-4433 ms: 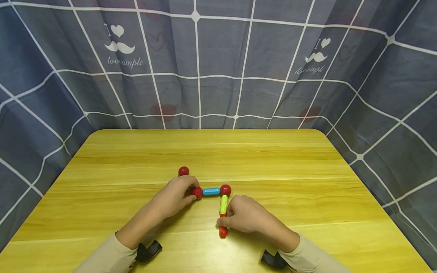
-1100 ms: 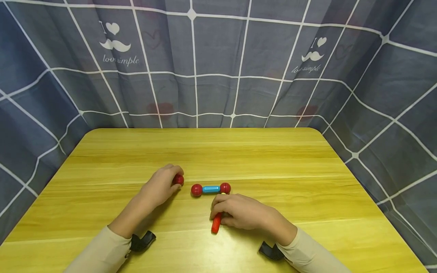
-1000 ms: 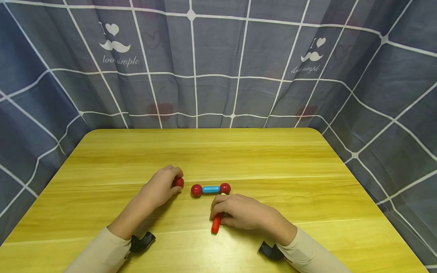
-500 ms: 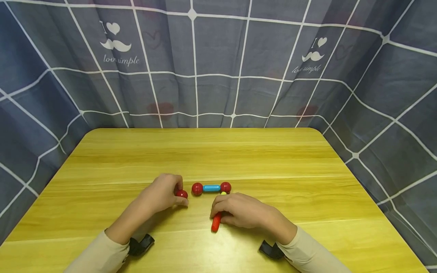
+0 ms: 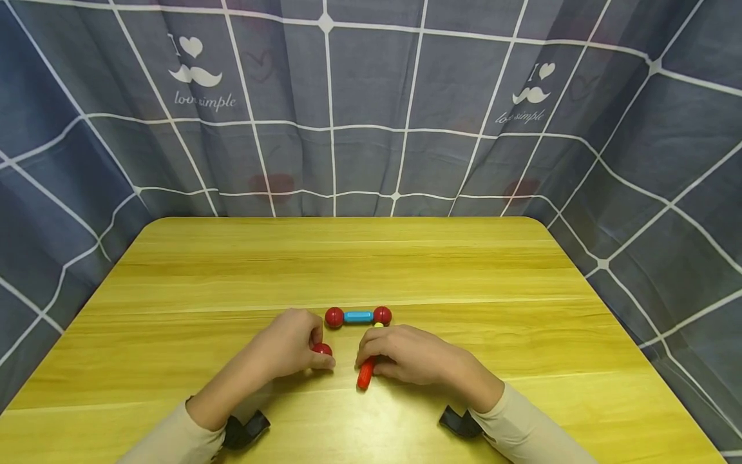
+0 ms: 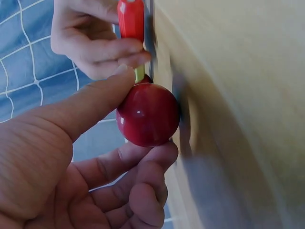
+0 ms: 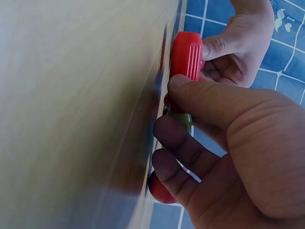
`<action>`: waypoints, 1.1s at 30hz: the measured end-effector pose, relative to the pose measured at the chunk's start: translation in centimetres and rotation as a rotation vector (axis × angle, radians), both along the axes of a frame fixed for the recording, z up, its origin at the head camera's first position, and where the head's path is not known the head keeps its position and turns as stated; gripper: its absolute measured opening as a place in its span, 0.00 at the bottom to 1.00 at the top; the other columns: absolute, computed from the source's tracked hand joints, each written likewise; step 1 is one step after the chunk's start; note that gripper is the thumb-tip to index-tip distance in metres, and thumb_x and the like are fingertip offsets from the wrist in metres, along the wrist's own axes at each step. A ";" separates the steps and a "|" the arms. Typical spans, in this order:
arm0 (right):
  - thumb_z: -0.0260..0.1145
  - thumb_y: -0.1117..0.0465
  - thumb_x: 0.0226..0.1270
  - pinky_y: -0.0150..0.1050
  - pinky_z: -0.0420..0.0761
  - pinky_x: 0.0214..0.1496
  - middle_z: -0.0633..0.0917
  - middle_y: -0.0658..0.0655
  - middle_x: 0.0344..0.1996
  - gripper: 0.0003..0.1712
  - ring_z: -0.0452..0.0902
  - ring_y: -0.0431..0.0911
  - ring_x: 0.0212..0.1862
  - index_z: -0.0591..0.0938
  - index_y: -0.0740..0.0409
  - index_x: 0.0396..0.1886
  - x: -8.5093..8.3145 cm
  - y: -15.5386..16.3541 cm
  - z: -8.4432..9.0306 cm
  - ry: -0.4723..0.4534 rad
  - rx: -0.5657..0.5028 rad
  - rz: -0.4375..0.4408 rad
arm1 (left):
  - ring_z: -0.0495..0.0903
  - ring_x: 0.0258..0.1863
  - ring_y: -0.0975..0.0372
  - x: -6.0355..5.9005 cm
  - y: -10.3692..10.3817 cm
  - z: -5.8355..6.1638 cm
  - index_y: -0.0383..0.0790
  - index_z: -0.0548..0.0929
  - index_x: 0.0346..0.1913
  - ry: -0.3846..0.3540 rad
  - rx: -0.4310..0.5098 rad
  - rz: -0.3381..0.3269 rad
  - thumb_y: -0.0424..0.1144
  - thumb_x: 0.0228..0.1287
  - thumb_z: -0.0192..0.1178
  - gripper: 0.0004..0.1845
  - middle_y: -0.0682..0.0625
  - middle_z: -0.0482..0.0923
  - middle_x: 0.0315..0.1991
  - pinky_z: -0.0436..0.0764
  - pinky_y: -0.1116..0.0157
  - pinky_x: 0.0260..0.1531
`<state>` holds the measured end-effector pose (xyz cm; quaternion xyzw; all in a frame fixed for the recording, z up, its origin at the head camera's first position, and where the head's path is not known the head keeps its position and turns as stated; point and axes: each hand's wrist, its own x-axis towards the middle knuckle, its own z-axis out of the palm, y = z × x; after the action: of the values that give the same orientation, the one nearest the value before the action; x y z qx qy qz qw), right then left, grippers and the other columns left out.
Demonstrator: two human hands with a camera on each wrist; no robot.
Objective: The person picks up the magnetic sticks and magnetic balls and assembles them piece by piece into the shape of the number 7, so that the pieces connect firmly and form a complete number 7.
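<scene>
Between thumb and curled fingers of the left hand [image 5: 290,345]: a loose red ball [image 5: 322,349], pinched and pressed to the desk [image 5: 464,270], seen close in the left wrist view [image 6: 148,114]. Now brought down toward the near edge and inward, just beside the right hand; half a second ago held farther out, level with the assembled bar, and a second ago farther left still.

Around the red-and-green stick [image 5: 366,374], right hand [image 5: 411,357] fingers [image 7: 176,138] and thumb curled tight, covering the green middle and leaving the red tip poking toward the near edge. From the right wrist view, same red ribbed end [image 7: 186,55] at the thumb, green part under the fingers. Grip and place almost unchanged since a second ago; 4.4 seconds ago lying straight and more exposed, with the left hand up at the bar's left ball.

Just beyond both hands, toward the far edge: blue stick [image 5: 358,316] lying crosswise near the desk's middle, left red ball [image 5: 333,316] and right red ball [image 5: 382,315] touching its ends, unmoved. Far end of the held stick touching the right ball, as before.

At the near edge, beige sleeves [image 5: 174,438] with dark wrist mounts [image 5: 460,423]. Behind the far edge and both side edges, grey-blue checked curtain [image 5: 371,96].
</scene>
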<state>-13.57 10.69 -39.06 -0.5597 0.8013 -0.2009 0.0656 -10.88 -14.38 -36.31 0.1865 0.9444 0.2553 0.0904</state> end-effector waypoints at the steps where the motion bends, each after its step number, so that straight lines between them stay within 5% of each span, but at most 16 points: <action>1: 0.66 0.60 0.69 0.24 0.70 0.53 0.80 0.39 0.43 0.07 0.73 0.29 0.47 0.84 0.48 0.45 0.0 0.0 0.0 0.004 -0.004 -0.002 | 0.62 0.15 0.66 0.1 0.1 0.0 0.44 0.73 0.19 -0.006 0.003 0.006 0.48 0.44 0.79 0.22 0.56 0.66 0.13 0.62 0.69 0.16; 33: 0.66 0.59 0.69 0.27 0.72 0.56 0.80 0.40 0.47 0.10 0.74 0.32 0.52 0.84 0.50 0.48 -0.7 0.2 -0.1 0.049 -0.010 -0.065 | 0.65 0.13 0.72 2.5 3.4 -0.6 0.47 0.75 0.19 -0.069 0.157 -0.146 0.48 0.48 0.76 0.19 0.60 0.69 0.12 0.65 0.72 0.14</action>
<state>-14.26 10.92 -39.12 -0.5382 0.8196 -0.1931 0.0367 -8.34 -10.95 -36.90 0.2526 0.9017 0.3274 0.1266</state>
